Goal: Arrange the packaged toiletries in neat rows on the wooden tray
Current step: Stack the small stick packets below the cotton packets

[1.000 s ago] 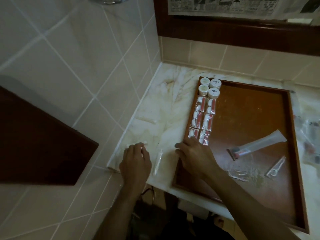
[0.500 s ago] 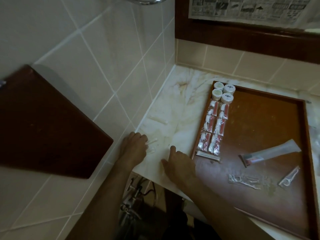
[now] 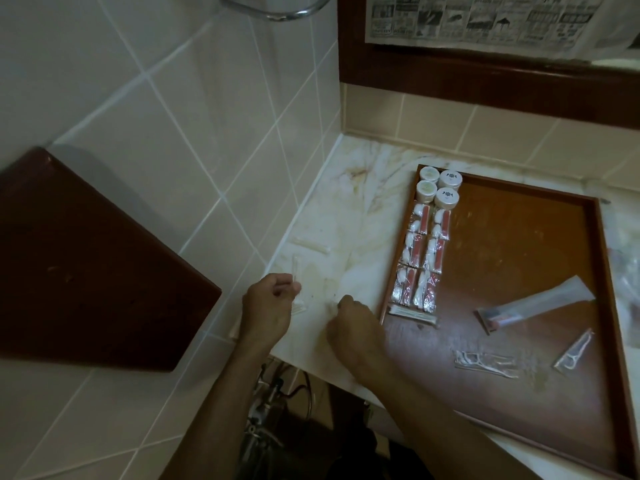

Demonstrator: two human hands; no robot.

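Note:
The wooden tray [image 3: 512, 237] lies on the marble counter. Along its left edge stand several round white tubs [image 3: 439, 188], then two rows of red-and-white sachets [image 3: 420, 258], then a slim clear packet [image 3: 412, 311] laid crosswise. Loose on the tray are a toothbrush packet [image 3: 533, 306] and two floss-pick packets [image 3: 485, 363] [image 3: 573, 349]. My left hand [image 3: 268, 310] pinches a thin clear packet [image 3: 297, 282] held upright at the counter's left edge. My right hand [image 3: 353, 327] curls over another small clear packet [image 3: 330, 306] on the counter, left of the tray.
Another clear slim packet [image 3: 311, 244] lies on the marble counter [image 3: 360, 216] near the tiled wall. A dark wooden panel [image 3: 86, 265] juts out at the left. Clear wrappers [image 3: 627, 271] lie right of the tray. Pipework [image 3: 266, 403] shows under the counter edge.
My right hand left the tray's corner, where a slim packet now lies, and moved left onto the counter. My left hand lifted a thin packet upright.

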